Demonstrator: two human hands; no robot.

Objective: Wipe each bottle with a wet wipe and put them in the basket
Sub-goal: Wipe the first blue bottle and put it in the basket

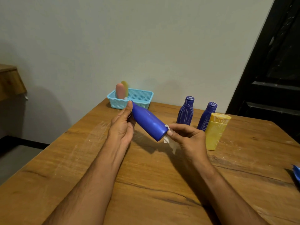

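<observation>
A plain blue bottle [148, 121] is held tilted above the table, its cap end toward the basket. My left hand [122, 125] grips its neck end. My right hand [189, 138] pinches a white wet wipe [170, 142] against the bottle's base. A light blue basket [139, 95] stands at the table's far edge with a pink bottle [120, 93] and a yellow-green bottle [125, 87] upright in it. Two blue bottles with white smears [185, 111] [207, 116] and a yellow bottle [215, 131] stand on the right.
The wooden table [146, 184] carries white smears on its left half. A blue packet [296, 174] pokes in at the right edge. A grey wall runs behind, with a dark door frame at the right.
</observation>
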